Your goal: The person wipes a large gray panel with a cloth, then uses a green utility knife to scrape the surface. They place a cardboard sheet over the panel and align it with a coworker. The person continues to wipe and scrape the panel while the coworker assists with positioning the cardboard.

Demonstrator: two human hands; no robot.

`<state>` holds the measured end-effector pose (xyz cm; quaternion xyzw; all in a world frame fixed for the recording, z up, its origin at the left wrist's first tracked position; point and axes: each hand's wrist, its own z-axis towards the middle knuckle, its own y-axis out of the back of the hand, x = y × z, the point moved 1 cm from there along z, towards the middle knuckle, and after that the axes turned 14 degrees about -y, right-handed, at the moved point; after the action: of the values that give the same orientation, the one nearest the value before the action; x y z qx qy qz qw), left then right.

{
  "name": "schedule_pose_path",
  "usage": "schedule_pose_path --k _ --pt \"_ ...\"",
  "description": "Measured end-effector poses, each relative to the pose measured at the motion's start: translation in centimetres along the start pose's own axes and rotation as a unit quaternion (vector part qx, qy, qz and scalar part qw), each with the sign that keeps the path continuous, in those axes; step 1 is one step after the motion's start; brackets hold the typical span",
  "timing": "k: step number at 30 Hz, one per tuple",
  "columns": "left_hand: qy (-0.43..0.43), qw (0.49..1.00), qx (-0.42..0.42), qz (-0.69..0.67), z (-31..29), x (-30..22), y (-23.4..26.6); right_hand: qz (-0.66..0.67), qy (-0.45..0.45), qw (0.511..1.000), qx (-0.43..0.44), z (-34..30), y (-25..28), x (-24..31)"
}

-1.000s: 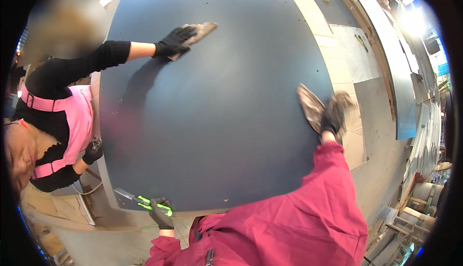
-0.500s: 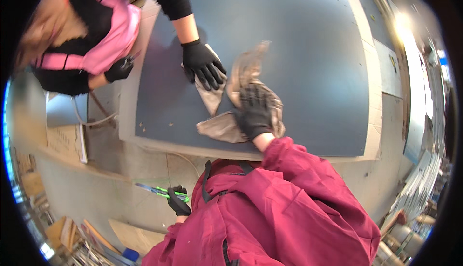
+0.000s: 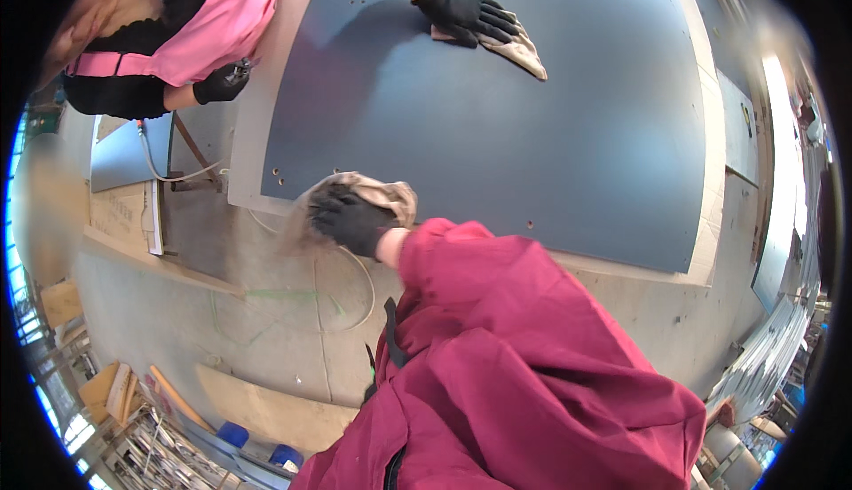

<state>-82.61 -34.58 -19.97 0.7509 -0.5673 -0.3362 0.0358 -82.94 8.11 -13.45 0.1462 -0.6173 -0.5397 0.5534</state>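
Note:
My right hand (image 3: 351, 222), in a black glove, presses and grips a crumpled beige cloth (image 3: 395, 195) at the near left edge of a dark blue-grey panel (image 3: 497, 153). Part of the cloth hangs past that edge and is smeared by motion. Low beside my dark red coat, only a dark sliver of my gloved left hand (image 3: 369, 392) shows, with a bit of the green utility knife (image 3: 371, 357) above it. The coat hides its fingers. Across the panel, a co-worker's gloved hand (image 3: 466, 18) lies flat on another beige cloth (image 3: 524, 53).
Cardboard (image 3: 701, 179) borders the panel underneath. The co-worker's other gloved hand (image 3: 224, 83) holds a small metallic object near the left edge. A pale hose (image 3: 368, 290) curves down over the concrete floor. Stacked strips (image 3: 768, 348) stand at the right; blue containers (image 3: 232, 435) sit at lower left.
My right hand has swept left with its cloth from the panel's middle to the near left edge. My left hand has gone mostly behind the coat. The co-worker's cloth moved farther away and right.

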Motion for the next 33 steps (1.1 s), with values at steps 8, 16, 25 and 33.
schedule_pose_path --k 8,16,25,33 --pt "-0.148 0.956 0.115 0.226 4.8 -8.5 -5.3 0.031 -0.072 0.995 0.055 -24.0 16.2 -9.4" --pt "-0.154 0.944 0.125 0.264 8.1 -5.7 -17.4 -0.083 -0.343 0.929 -0.107 -52.4 27.6 -17.4" --pt "-0.344 0.898 0.077 0.265 -4.0 -15.7 -24.5 0.115 -0.727 0.557 -0.385 -78.2 35.1 -19.5" --pt "-0.397 0.884 0.137 0.206 -9.8 -23.4 -26.9 0.125 -0.441 0.765 -0.452 -62.2 38.2 -17.0"
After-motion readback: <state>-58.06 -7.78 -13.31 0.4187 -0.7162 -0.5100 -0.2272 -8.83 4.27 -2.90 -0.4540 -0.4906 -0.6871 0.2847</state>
